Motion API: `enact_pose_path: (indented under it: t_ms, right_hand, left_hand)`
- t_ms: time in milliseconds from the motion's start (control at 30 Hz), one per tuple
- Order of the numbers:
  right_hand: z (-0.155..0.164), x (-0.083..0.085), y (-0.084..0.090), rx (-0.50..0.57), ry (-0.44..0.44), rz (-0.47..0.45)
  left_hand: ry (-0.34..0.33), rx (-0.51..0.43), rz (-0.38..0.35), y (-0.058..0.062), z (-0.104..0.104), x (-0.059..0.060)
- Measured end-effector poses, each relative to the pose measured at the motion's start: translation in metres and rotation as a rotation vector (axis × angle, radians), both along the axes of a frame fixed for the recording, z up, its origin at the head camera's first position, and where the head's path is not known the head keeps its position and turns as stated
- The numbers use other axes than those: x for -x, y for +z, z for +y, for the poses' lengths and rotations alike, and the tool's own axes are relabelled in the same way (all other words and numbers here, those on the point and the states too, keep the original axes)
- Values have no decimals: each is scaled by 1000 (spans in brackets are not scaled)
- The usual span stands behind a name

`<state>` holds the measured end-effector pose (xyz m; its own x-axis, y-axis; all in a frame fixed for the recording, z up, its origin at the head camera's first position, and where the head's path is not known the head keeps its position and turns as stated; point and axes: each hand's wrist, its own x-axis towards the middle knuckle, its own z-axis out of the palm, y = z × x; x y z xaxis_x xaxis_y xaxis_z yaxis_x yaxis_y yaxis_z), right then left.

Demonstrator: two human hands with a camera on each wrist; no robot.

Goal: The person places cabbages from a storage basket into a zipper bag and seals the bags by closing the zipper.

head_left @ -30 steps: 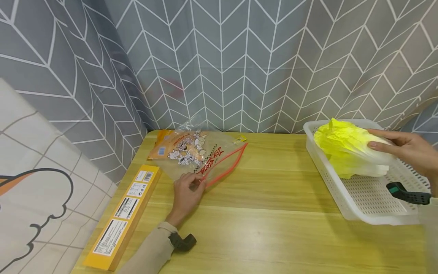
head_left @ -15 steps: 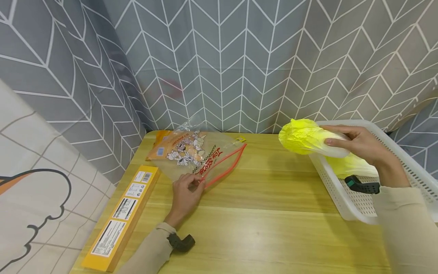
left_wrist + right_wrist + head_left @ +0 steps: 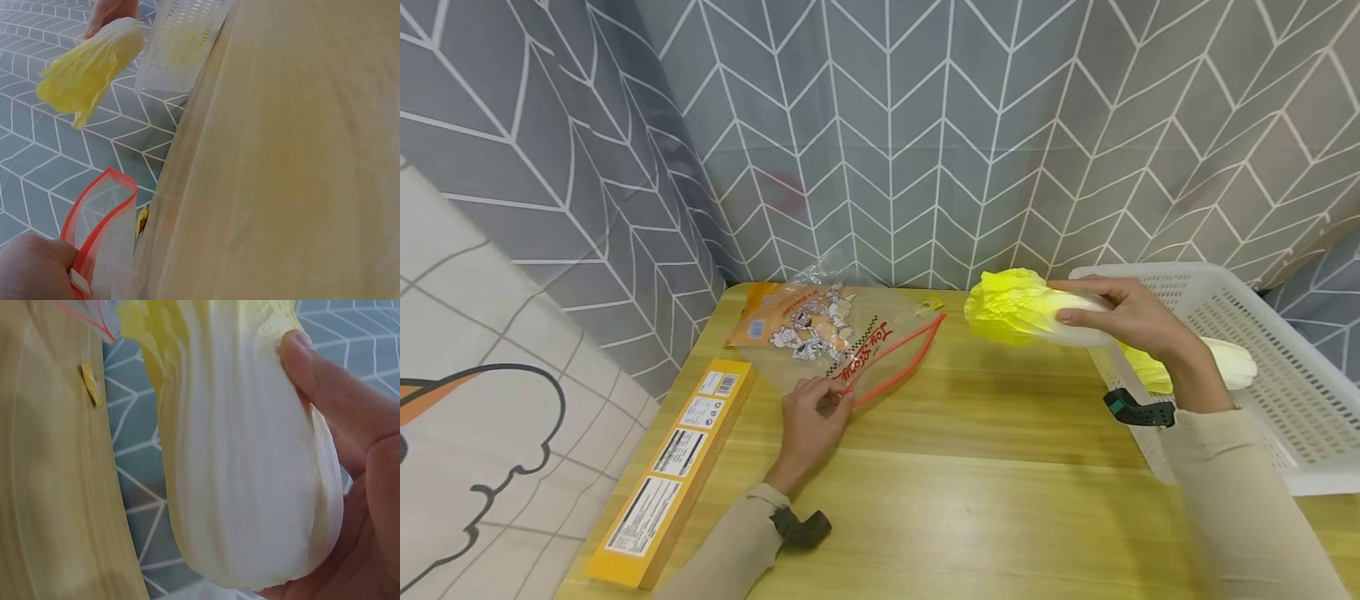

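1. The cabbage [image 3: 1022, 310] is up in the air, right of centre in the head view, leafy yellow tip pointing left, white stalk end wrapped in the right hand [image 3: 1123, 317], fingers over the top and thumb below.
2. A second cabbage [image 3: 1221, 363] lies in the white basket [image 3: 1292, 392] at the right edge, just behind that wrist.
3. At left centre, the left hand [image 3: 808, 417] pinches the red zip rim of the clear printed bag [image 3: 827, 333], which lies flat on the wooden table [image 3: 1000, 500].
4. A long yellow box [image 3: 673, 467] sits along the table's lower left edge.
5. The right wrist view alone shows the pale ribbed stalk up close, with the thumb pressed on its side.
6. The left wrist view alone shows the bag's mouth gaping at lower left, the held cabbage at upper left, well apart from it.
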<state>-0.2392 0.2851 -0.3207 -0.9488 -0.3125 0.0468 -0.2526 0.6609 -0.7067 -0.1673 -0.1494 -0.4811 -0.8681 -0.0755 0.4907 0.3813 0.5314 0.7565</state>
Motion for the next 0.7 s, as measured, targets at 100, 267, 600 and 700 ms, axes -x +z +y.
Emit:
enact_pose_path:
  t_ms: [100,267,600,700]
  right_hand:
    - [-12,-1,-5,0,7,2]
    - [-33,-2,-12,47,44,5]
    - [-58,-3,-51,112,155,3]
    - [-62,-4,-63,142,170,3]
  left_hand:
    - [-5,4,-28,0,0,0]
    - [-11,2,-64,1,-2,-1]
    - [12,5,-94,2,-1,-1]
    - [14,2,-87,2,0,-1]
